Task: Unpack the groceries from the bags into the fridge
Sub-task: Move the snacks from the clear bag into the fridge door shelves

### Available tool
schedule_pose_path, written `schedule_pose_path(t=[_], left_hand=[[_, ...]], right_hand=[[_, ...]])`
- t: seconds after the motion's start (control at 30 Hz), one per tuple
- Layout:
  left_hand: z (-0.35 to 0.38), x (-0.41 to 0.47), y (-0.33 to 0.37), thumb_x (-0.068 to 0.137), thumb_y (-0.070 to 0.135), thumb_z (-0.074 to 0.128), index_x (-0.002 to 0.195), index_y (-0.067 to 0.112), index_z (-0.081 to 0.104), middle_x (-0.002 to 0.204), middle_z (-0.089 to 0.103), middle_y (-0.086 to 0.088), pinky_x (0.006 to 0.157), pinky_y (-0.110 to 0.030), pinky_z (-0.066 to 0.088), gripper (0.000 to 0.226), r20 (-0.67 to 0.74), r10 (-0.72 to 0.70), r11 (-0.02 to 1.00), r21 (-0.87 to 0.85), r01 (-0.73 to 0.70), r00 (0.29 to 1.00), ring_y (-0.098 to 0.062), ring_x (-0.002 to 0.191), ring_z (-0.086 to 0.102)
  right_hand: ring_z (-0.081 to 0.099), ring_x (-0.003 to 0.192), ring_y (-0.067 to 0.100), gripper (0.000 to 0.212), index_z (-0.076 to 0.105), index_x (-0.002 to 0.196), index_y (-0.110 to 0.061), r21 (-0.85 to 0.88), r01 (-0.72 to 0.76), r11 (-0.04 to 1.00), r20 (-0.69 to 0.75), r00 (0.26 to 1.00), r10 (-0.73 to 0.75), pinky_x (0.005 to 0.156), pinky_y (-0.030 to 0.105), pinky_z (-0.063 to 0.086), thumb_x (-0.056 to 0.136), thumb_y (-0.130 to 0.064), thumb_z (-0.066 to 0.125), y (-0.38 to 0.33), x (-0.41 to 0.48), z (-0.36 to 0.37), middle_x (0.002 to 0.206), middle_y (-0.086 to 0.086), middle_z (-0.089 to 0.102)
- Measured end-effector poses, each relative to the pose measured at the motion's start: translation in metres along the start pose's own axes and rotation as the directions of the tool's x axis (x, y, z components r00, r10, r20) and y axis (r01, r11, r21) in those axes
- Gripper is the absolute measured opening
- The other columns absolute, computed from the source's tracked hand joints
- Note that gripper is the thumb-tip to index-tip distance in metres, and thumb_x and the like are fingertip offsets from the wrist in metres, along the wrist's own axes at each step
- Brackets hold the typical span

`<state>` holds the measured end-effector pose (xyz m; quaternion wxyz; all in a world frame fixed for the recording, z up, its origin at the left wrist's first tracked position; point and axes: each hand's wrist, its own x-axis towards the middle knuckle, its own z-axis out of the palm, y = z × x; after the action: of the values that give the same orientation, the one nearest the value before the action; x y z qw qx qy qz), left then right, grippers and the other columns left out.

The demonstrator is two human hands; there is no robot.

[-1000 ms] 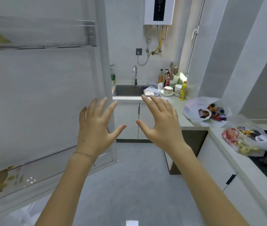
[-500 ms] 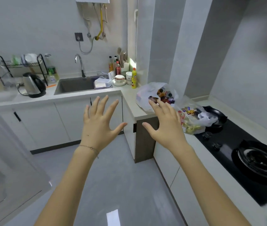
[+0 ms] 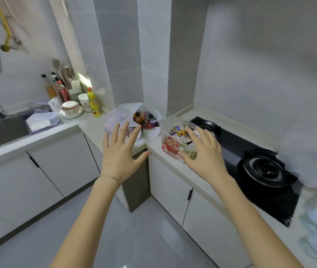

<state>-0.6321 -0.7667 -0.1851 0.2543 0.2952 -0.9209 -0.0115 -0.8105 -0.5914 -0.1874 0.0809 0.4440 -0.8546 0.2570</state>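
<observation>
Bare forearms, no sleeves in view; thin chain bracelet [image 3: 108, 177] (small bead on it) at left wrist.

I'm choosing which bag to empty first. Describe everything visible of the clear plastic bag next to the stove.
The clear bag is thin, crinkled see-through plastic, slumped on the pale counter beside the black stove. Through it show a red-and-white packet, a blue-labelled pack and yellowish snacks. The right hand, fingers spread, covers its near side; contact is unclear. A white bag sits beside it, towards the sink.
</observation>
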Motion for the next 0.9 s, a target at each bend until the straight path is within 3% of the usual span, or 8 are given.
schedule_pose_path(t=[0.43,0.8,0.9], left_hand=[[0.135,0.131,0.008,0.080,0.073,0.031,0.148,0.033,0.033,0.158,0.025,-0.004,0.116,-0.054,0.009,0.078,0.131,0.113,0.991,-0.079,-0.103,0.985,-0.027,0.148,0.012],[0.251,0.239,0.041,0.074,0.076,0.011,0.148,0.033,0.029,0.160,0.019,0.000,0.118,-0.049,-0.002,0.088,0.294,0.067,0.996,-0.069,-0.048,0.953,-0.024,0.149,0.006],[0.275,0.256,0.040,0.081,0.074,0.019,0.146,0.031,0.033,0.159,0.022,0.000,0.118,-0.048,-0.003,0.079,0.356,0.052,0.997,-0.072,-0.029,0.933,-0.024,0.149,0.005]], right_hand=[[0.010,0.146,0.024,0.071,0.027,0.150,-0.032,-0.025,-0.196,0.980,0.087,0.976,0.198,0.116,0.045,0.015,0.089,-0.045,0.060,0.104,0.100,0.057,0.158,0.002,0.020],[0.016,0.145,0.023,0.069,0.024,0.151,-0.029,-0.017,-0.152,0.988,0.267,0.952,0.151,0.117,0.046,0.021,0.092,-0.043,0.056,0.197,0.221,0.108,0.157,0.003,0.023],[0.018,0.143,0.022,0.068,0.024,0.151,-0.028,-0.026,-0.145,0.989,0.316,0.938,0.146,0.115,0.043,0.025,0.092,-0.040,0.056,0.213,0.240,0.127,0.155,0.001,0.025]])
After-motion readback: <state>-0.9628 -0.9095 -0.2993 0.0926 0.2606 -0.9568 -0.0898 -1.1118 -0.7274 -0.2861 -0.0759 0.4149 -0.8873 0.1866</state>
